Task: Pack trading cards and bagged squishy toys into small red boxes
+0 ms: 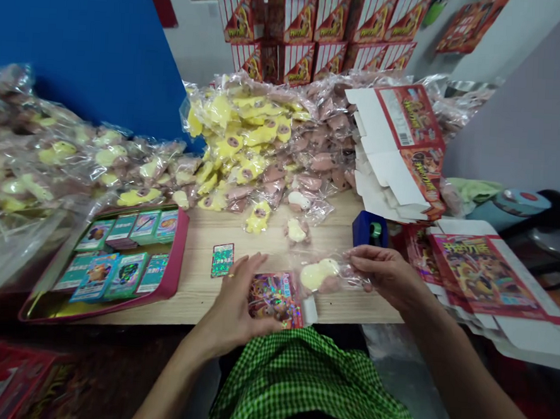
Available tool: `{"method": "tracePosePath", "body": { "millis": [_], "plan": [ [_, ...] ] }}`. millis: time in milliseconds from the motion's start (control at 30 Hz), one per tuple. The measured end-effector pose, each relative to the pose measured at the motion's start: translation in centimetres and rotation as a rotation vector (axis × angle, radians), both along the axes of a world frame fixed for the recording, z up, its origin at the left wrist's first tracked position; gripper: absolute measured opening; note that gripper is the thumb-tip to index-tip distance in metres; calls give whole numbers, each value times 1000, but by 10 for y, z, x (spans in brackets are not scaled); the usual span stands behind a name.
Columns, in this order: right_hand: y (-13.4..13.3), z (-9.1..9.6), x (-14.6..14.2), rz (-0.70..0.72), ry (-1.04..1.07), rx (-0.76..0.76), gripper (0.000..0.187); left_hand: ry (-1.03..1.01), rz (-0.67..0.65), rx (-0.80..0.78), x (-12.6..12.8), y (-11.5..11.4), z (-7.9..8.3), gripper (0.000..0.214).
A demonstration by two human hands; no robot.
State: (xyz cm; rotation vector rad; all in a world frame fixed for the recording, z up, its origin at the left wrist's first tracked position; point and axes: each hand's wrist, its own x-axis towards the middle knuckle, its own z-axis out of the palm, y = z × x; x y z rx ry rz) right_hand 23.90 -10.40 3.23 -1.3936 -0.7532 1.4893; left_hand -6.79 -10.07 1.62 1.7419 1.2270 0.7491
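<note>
Thin clear plastic crinkles between the fingers (360, 255) of my right hand (386, 274). This hand pinches narrow on the corner of a bag (347, 267), and inside the bag lies a soft toy (318, 276) with round pale yellow and pink shapes. My left hand (235, 298) is curved and spread on a shiny foil card (274, 299), just beside the bag, and a white paper strip (309, 310) sticks out from the card edge. I cannot tell if this hand grips the card or only rests on it.

Under my hands is the desk (200, 274) of light grained wood. On its left side sits a red tray (178, 254) with rows of flat teal cards (143, 226), and one small glittering card (222, 260) lies alone. A blue tape dispenser (370, 229) stands near my right hand. Behind it rises a soft heap of bagged toys (247, 131), and beside this are folded red cardboard boxes (397, 147) with white flaps.
</note>
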Motion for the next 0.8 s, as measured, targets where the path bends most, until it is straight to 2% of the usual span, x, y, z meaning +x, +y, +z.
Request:
{"method": "tracePosePath", "body": {
  "millis": [67,100,167,333,433,533,633,733,800],
  "plan": [
    [-1,-4,11,39,-64,-35,41,342,-224,88,-4,-4,-7,108],
    [-1,-4,15,37,-104,-38,42,442,-258,127,-4,-6,-9,111],
    [-2,0,21,17,-191,-18,46,529,-225,179,-1,-8,-12,108],
    [-11,34,23,82,-344,130,42,472,-114,213,9,-11,-9,99],
    [-17,57,21,23,-361,269,30,415,-87,243,12,-12,-7,96],
    [-18,72,16,20,-371,312,23,349,-82,264,16,-12,-3,94],
    [-14,82,7,217,-450,371,22,275,-95,305,20,-16,0,96],
    [-14,86,-1,448,-660,521,23,175,-86,349,27,-20,-2,104],
    [-18,83,-4,453,-812,609,22,96,-70,391,33,-21,-7,109]
  ]
}}
